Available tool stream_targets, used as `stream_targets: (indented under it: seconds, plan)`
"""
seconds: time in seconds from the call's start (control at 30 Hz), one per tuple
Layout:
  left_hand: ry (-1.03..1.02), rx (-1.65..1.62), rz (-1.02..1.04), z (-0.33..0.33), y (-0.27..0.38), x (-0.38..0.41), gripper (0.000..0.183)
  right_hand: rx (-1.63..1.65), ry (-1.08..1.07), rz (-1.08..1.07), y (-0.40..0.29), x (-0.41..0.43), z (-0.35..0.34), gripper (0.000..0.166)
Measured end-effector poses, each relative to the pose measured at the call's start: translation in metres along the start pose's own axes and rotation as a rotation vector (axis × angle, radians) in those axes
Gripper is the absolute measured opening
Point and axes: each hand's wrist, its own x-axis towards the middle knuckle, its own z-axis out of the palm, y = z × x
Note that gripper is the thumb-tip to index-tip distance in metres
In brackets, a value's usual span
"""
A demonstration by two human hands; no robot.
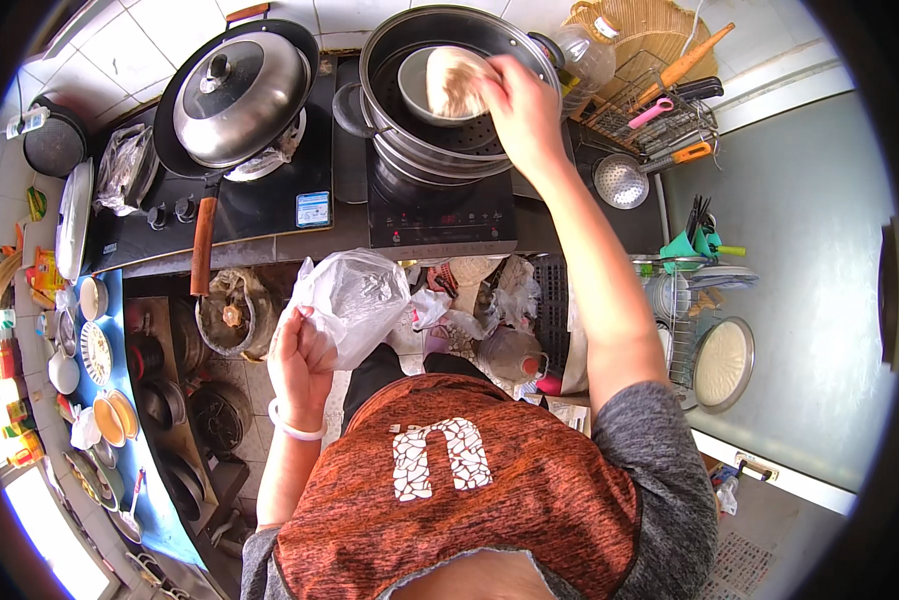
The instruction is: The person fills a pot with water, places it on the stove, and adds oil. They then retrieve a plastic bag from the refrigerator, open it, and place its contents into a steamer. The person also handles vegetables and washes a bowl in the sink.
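My right hand point(524, 105) grips a pale, flat, rounded piece of food point(451, 81), blurred, over a light bowl point(413, 84). The bowl stands on the perforated tray of a metal steamer pot point(370, 49), which rests on a black induction cooktop point(442, 214). Whether the food touches the bowl's inside is hard to tell. My left hand point(303, 360) holds a translucent plastic bag point(359, 300) by its side, in front of the counter edge and lower than the pot.
A lidded wok point(243, 97) sits on the gas stove at the left, its wooden handle point(203, 247) jutting over the counter edge. Right of the pot are a plastic bottle point(588, 60), a wire rack point(644, 112) with utensils and a skimmer point(620, 181).
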Motion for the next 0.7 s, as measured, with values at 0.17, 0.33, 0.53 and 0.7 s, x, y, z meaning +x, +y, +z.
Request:
stream_targets:
  seconds: [0.17,0.33,0.53,0.7]
  plan:
    - [-0.003,-0.015,-0.008,-0.004,0.0,-0.003,0.02,-0.556,-0.144,-0.157,0.053,0.052,0.051,0.024]
    - [0.045,0.044,0.02,0.002,0.002,-0.006,0.018,-0.575,-0.208,-0.087,0.041,0.051,0.071,0.035]
    - [-0.046,0.126,0.035,0.009,-0.003,-0.012,0.019,0.135,-0.311,-0.296,-0.073,-0.023,0.034,0.017]
    - [-0.099,0.261,0.155,0.015,-0.013,-0.012,0.028,0.484,-1.09,-0.043,-0.128,-0.128,0.053,0.014]
